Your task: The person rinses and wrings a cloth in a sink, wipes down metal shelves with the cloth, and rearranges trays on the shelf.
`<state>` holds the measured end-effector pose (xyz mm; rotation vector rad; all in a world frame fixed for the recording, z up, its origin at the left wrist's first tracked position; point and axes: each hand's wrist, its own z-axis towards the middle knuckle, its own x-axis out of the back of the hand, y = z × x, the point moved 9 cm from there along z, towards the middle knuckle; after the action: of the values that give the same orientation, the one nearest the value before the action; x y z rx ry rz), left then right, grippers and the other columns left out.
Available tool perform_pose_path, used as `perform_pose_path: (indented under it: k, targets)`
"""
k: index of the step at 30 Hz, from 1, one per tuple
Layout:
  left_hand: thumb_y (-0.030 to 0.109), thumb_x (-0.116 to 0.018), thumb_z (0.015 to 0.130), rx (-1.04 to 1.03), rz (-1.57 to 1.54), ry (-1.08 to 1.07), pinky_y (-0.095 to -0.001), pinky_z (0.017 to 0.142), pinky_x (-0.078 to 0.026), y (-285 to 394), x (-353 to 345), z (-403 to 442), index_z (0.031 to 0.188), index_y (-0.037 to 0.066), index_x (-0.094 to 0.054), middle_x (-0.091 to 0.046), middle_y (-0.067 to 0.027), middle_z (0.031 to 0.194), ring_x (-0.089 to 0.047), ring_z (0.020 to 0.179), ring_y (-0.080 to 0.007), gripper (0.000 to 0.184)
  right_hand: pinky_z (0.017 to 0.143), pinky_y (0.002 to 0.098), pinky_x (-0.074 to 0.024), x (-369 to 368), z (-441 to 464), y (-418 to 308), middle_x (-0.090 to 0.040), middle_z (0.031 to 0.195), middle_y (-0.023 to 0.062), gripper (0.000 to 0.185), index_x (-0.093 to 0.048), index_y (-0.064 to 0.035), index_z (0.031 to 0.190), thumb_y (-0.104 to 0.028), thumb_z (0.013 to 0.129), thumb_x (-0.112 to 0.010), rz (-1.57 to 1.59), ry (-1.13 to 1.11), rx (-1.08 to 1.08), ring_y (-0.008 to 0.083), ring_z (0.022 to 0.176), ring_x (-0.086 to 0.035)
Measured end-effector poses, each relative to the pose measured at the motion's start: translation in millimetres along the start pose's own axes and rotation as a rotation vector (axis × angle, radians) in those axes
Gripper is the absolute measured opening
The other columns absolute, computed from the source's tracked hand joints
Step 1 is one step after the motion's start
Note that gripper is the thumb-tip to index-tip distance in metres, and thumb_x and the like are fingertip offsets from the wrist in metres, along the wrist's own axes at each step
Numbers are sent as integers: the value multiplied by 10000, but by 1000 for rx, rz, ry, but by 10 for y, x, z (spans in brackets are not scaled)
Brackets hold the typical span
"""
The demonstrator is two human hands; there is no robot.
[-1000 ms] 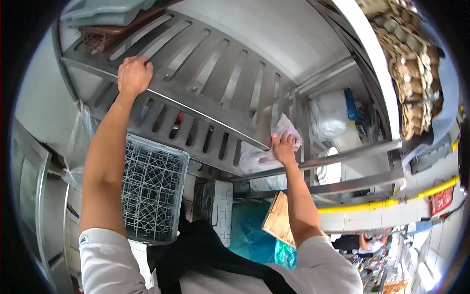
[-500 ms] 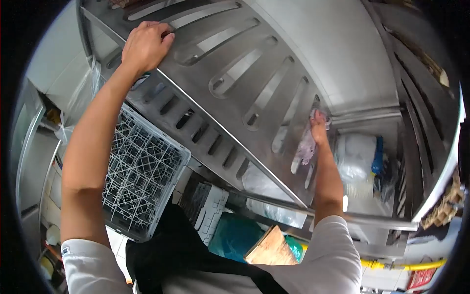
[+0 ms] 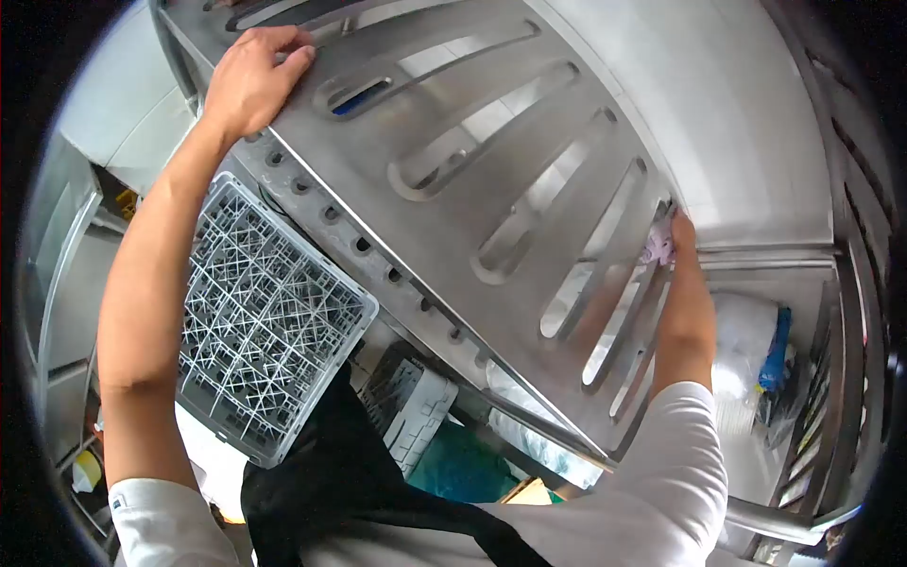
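A slotted stainless steel shelf (image 3: 378, 180) stretches diagonally across the head view. My left hand (image 3: 253, 80) is at its upper left part, fingers curled down on the metal by a slot; the fingertips are partly hidden. At the far right end, my right hand (image 3: 682, 231) presses a pinkish-purple cloth (image 3: 658, 246) onto the slotted surface near the wall side. The fingers of that hand are closed round the cloth and partly out of sight.
Below the shelf on the left is a stack of grey dish racks (image 3: 274, 321). A lower perforated shelf (image 3: 331, 213) runs underneath. To the right lie plastic-wrapped goods (image 3: 746, 345) and a blue package (image 3: 777, 350). A white folding crate (image 3: 420, 420) sits low in the middle.
My right hand has slid the cloth farther along the shelf toward the wall side. My left hand has stayed on the shelf, and the view has shifted closer over it.
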<state>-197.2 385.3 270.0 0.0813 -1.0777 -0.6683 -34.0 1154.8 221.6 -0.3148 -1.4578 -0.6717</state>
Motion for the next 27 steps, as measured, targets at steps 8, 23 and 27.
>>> perform_pose_path:
  k: [8, 23, 27]
  targets:
    - [350, -466, 861, -10, 98, -42, -381, 925, -390, -11, -68, 17, 1090, 57, -609, -587, -180, 1097, -512, 1079, -331, 398, 889, 492, -417, 158, -894, 400, -573, 1068, 222, 392, -535, -36, 1123, -287, 901, -331, 149, 95, -337, 419, 1081, -501]
    - [353, -439, 863, -50, 142, -49, -414, 972, -373, -62, -174, 41, 1066, 103, -619, -571, -158, 1167, -465, 1162, -321, 368, 884, 463, -450, 294, -2716, 162, -550, 1145, 244, 588, -490, 53, 1125, -471, 898, -348, -96, -166, -388, 394, 1033, -566]
    - [338, -410, 862, -81, 119, -68, -430, 957, -391, 7, -147, 29, 1053, 72, -619, -607, -164, 1096, -471, 1162, -327, 388, 873, 456, -462, 363, -3256, -64, -566, 1129, 249, 573, -526, 54, 1100, -444, 911, -315, -224, -250, -337, 382, 1028, -576]
